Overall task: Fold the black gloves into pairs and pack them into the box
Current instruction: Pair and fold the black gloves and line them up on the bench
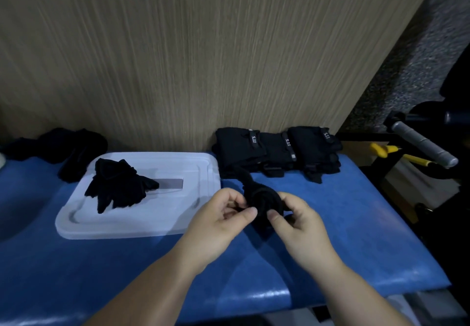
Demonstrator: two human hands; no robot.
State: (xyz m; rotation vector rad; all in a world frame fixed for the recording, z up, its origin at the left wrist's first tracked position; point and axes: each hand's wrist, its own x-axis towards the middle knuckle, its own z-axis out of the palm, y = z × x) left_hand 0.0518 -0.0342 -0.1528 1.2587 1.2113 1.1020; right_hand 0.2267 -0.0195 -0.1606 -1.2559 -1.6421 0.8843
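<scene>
Glove bundle [264, 199], black and rolled into a tight coil, sits between the two hands, low over the blue table [356, 224], a little toward five o'clock of the picture's middle. A loose strip of the same black fabric runs out of the coil toward eleven o'clock, and another fold hangs below it at six o'clock, between the wrists.

The left hand [221, 221] is at nine o'clock of the glove bundle. Its thumb [248, 212] lies across the near edge of the coil and its fingers [234, 198] curl in behind, so it pinches the fabric. The right hand [297, 224] is at three o'clock of it, thumb [273, 216] pressed on the front of the coil and the fingers wrapped round the far side, gripping it. Both palms turn inward toward each other. Both bare forearms come up from the bottom edge, the left from seven o'clock and the right from five o'clock.

From the hands, a white plastic lid [142, 226] lies flat on the table at nine to ten o'clock, just beside the left hand. A folded pair of black gloves [119, 188] rests on it, fingers pointing toward seven o'clock. Whether a box sits under the lid cannot be told. A dark heap of gloves [63, 147] lies beyond the lid at ten o'clock. At twelve to one o'clock a row of strapped gloves [277, 150] with white lettering lies against the wooden panel [203, 58].
</scene>
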